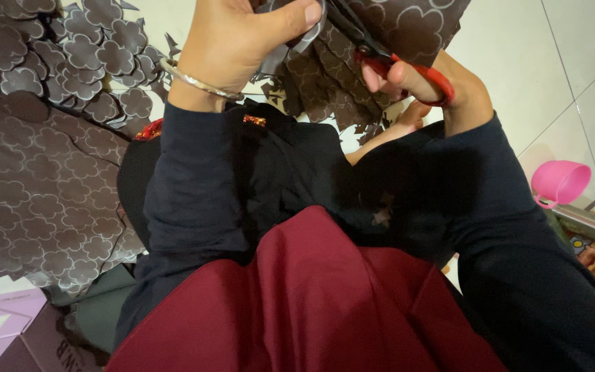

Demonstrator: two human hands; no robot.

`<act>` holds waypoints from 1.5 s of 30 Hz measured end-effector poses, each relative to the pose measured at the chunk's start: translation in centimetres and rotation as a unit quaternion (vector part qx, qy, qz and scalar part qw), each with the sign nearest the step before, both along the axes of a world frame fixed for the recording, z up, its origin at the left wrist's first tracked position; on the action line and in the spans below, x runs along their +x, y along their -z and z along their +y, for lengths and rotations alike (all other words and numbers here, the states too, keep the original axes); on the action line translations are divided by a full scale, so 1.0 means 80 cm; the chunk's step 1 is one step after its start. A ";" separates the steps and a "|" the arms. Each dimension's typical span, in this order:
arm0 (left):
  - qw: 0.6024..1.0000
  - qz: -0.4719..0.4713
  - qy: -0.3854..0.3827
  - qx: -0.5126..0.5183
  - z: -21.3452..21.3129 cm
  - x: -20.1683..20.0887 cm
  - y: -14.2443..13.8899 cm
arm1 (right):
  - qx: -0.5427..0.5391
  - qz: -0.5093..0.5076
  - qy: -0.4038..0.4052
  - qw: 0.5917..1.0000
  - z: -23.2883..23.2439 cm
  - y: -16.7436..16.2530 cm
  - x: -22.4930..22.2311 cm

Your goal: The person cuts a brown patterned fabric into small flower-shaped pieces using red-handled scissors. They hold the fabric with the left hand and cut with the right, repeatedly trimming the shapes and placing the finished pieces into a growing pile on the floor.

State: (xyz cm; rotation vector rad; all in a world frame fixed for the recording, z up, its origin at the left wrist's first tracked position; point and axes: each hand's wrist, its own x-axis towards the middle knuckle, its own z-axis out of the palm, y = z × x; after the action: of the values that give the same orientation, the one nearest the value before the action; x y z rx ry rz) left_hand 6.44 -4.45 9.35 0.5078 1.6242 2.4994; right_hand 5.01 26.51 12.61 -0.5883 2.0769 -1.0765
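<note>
Head view: the left hand (232, 41) pinches a brown patterned sheet (408, 27) near its edge, thumb on top. The right hand (421, 86) is closed in red scissors (408, 69), whose blades point up-left into the sheet, just beside the left thumb. Cut flowers (98, 62) lie left.

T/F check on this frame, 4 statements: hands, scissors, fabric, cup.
1. The right hand holds red-handled scissors. True.
2. The left hand is empty. False: its grip pinches the brown flower-print fabric.
3. A pink cup sits on the tiled floor. True.
4. The cut flower shapes are blue. False: they are brown with pale outlines.
</note>
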 end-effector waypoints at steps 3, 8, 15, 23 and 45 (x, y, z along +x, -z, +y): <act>1.000 0.009 -0.002 -0.002 -0.001 0.001 -0.003 | -0.002 -0.004 -0.006 1.000 0.006 0.006 -0.001; 1.000 0.001 -0.012 -0.016 -0.003 0.002 -0.009 | 0.015 -0.002 -0.007 1.000 0.011 0.015 -0.004; 0.999 0.013 -0.012 -0.044 -0.006 0.002 -0.002 | -0.003 0.000 -0.028 1.000 0.011 0.010 -0.010; 0.999 -0.001 0.012 -0.050 -0.005 0.000 0.008 | 0.016 -0.019 -0.001 1.000 0.013 0.011 0.004; 0.999 -0.032 0.017 -0.017 -0.008 -0.001 -0.015 | -0.003 -0.060 0.027 0.998 -0.007 0.010 -0.001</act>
State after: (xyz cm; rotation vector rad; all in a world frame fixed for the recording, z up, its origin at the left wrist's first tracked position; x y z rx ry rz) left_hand 6.33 -5.11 10.52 0.4420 1.6183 2.4334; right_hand 4.92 25.96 11.85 -0.4610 1.9956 -1.1225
